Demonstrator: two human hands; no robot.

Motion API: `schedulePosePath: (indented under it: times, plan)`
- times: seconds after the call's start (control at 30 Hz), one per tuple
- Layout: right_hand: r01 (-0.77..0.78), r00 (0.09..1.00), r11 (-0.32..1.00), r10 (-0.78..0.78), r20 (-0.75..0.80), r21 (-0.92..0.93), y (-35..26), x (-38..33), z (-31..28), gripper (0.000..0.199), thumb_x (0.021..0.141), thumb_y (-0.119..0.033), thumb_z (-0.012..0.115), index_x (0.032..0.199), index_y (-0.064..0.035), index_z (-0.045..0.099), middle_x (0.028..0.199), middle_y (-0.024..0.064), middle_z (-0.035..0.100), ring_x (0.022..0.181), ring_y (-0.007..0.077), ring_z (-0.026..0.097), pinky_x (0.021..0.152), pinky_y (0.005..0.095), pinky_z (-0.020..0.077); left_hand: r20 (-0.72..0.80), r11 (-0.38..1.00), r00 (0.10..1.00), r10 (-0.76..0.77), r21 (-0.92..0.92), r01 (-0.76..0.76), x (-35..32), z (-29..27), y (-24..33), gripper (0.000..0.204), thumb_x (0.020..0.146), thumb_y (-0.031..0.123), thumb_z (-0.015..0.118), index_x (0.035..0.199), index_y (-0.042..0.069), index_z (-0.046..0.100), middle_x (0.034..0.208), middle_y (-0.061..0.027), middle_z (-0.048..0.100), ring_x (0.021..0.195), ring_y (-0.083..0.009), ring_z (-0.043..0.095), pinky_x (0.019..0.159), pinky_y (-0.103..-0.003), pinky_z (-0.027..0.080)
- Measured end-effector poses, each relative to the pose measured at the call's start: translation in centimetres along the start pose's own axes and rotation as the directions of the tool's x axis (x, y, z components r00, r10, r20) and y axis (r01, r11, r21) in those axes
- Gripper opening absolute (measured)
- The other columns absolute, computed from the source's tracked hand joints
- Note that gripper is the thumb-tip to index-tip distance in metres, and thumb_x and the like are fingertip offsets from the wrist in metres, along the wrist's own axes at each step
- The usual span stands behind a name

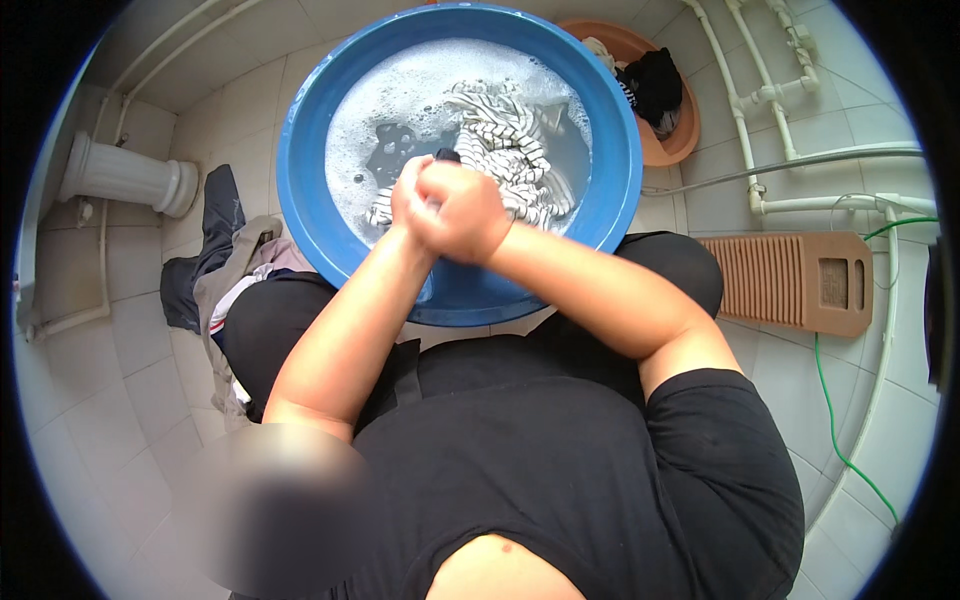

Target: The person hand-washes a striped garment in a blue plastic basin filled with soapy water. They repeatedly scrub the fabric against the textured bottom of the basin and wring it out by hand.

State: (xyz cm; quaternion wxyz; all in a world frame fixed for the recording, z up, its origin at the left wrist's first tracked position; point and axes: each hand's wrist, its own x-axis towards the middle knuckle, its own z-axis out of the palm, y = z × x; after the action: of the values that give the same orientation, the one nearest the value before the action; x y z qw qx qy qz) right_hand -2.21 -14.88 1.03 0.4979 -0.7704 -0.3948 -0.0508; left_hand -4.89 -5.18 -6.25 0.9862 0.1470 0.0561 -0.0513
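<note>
My left hand (408, 200) and my right hand (468, 208) are pressed together over the near half of a large blue basin (300, 160). Both are closed around a dark cloth (447, 155); only a small end of it pokes out past the fingers, so its kind is hidden. Beyond and beside my hands, a striped black-and-white garment (500, 145) lies bunched in the soapy water (390, 90). White foam covers much of the water's surface.
An orange-brown basin (672, 148) with dark and light clothes (655, 85) stands at the far right. A brown washboard (785, 283) lies right of my knee. Clothes (225, 240) are heaped on the left, near a white pedestal (130, 175). White pipes (740, 110) and a green cord (835, 430) run on the right.
</note>
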Motion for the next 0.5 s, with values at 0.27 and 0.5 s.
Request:
schedulePosePath:
  times: [0.27, 0.5]
  plan:
    - [-0.542, 0.720, 0.840, 0.463, 0.517, 0.004, 6.4, 4.4, -4.9, 0.064, 0.074, -0.064, 0.051, 0.101, -0.0075, 0.064, 0.100, 0.0153, 0.062, 0.099, 0.0270, 0.056, 0.086, 0.0351, 0.0415, -0.320, 0.974, 0.921, 0.222, 0.122, -0.193, -0.4, 6.3, 2.8, 0.015, 0.081, 0.020, 0.056, 0.090, 0.008, 0.059, 0.095, -0.0105, 0.063, 0.090, -0.0268, 0.059, 0.082, -0.042, 0.048]
    - [-0.560, 0.804, 0.677, 0.307, 0.509, 0.477, 3.5, 4.0, -5.0, 0.037, 0.069, -0.010, 0.063, 0.104, 0.0011, 0.055, 0.100, 0.0113, 0.057, 0.092, 0.0181, 0.056, 0.080, 0.0300, 0.0451, -0.508, 0.949, 0.807, 0.301, 0.239, -0.204, 0.8, 1.1, 2.6, 0.021, 0.088, 0.021, 0.052, 0.098, 0.003, 0.050, 0.093, -0.0127, 0.056, 0.080, -0.0265, 0.059, 0.076, -0.042, 0.051]
